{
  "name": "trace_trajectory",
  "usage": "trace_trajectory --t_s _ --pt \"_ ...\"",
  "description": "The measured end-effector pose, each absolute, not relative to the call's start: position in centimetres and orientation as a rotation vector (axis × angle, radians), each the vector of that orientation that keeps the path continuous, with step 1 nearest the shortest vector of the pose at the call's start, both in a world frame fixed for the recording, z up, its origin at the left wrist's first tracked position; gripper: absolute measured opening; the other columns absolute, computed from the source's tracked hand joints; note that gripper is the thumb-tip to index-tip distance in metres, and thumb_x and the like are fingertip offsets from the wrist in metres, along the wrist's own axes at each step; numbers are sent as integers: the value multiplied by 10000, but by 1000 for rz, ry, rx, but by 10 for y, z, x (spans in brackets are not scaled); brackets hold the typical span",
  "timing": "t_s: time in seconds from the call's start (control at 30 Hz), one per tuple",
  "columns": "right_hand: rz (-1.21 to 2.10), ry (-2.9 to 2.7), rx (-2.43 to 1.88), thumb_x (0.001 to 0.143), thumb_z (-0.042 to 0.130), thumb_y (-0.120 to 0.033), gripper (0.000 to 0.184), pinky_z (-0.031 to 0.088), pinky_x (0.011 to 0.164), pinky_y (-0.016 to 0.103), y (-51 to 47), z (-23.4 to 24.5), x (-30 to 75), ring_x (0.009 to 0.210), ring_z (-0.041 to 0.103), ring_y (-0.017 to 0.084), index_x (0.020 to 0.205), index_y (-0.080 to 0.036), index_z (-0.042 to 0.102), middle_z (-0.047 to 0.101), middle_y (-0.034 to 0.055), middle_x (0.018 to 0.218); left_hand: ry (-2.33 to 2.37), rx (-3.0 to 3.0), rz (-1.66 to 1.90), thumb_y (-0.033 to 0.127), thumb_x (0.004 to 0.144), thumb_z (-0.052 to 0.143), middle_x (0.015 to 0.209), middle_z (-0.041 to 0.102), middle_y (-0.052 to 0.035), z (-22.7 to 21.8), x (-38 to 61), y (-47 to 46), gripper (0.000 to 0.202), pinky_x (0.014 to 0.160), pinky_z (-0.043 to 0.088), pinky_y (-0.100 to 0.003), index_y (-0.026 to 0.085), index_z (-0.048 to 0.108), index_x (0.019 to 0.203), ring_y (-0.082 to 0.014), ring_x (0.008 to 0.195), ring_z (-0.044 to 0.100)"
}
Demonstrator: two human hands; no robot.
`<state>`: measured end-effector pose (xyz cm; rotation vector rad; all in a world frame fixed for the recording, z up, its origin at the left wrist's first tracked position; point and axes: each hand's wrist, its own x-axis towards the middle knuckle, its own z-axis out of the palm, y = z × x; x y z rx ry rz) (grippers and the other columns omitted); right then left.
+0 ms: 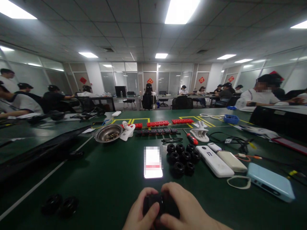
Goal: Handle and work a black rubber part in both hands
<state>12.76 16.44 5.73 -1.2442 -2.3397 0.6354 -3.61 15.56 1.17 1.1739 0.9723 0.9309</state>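
Observation:
At the near edge of the green table my left hand [145, 210] and my right hand [183, 206] close round a dark black plastic part [154, 200]. The fingers cover much of it, so its full shape is hidden. Just beyond the hands lies a phone [153, 161] with a lit, blurred screen. To its right stands a group of several black ringed round parts [179, 167]. Two more black round parts [69, 206] lie at the lower left.
A metal bowl [108, 133] with small brass-coloured pieces sits beyond, left. Red trays [157, 123], a black strip [157, 132] and a red screwdriver [191, 138] lie further back. Power banks [270, 182] and cables fill the right. Other people sit around the room.

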Motion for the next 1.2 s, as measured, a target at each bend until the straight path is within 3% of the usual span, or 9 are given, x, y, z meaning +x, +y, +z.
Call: trace_trajectory --t_s 0.13,0.23,0.37,0.47,0.6,0.67,0.83,1.07,1.2 --pt "654 -2374 -1230 826 393 -311 228 373 584 237 167 51 130 665 492 137 740 -163 544 557 19 723 952 1184 903 558 626 541 684 572 -23 12 -36 155 562 449 346 -206 165 399 1001 -118 503 555" --pt "664 -2394 -1162 736 547 -305 151 386 590 234 166 51 128 676 505 142 771 -158 553 572 21 748 955 1203 901 587 621 519 759 585 -55 12 -37 155 597 469 368 -224 158 407 1022 -136 539 571" --pt "619 -2395 -1122 609 652 -231 299 401 643 256 162 58 124 746 512 167 876 -166 536 581 37 841 987 1213 865 572 650 497 684 573 -29 14 -39 156 540 459 365 -225 152 431 983 -127 504 551" --pt "699 -2329 -1261 572 675 -300 367 395 591 245 162 58 125 716 506 164 876 -177 510 566 23 830 1016 1220 902 537 655 519 733 551 -20 16 -38 155 485 455 376 -221 167 438 957 -109 503 530" --pt "713 -2318 -1229 752 518 -271 98 375 576 230 165 52 128 669 487 133 765 -174 521 545 5 752 1058 1191 955 540 650 523 801 540 -41 18 -35 152 536 461 385 -228 173 391 1017 -121 540 546" --pt "687 -2321 -1178 754 531 -265 98 381 598 241 166 51 129 679 492 138 763 -167 536 546 11 749 1040 1186 963 555 642 522 809 551 -54 18 -34 151 582 475 390 -236 169 363 1047 -133 558 561" --pt "629 -2322 -1037 733 561 -241 291 398 713 277 163 55 129 819 501 169 1012 -177 506 553 50 903 980 1154 929 588 644 488 663 566 -11 15 -34 152 549 445 343 -213 169 373 981 -123 474 568" --pt "727 -2291 -1106 637 648 -269 427 394 712 277 164 58 129 827 495 173 1021 -184 481 537 36 940 981 1161 927 547 661 503 596 528 29 20 -34 151 469 441 342 -200 163 409 914 -87 444 521" --pt "673 -2299 -1193 759 518 -314 171 386 630 268 165 56 130 722 497 159 853 -173 545 553 25 794 992 1177 909 538 653 522 623 536 21 21 -34 151 491 455 347 -204 157 414 942 -89 463 525"
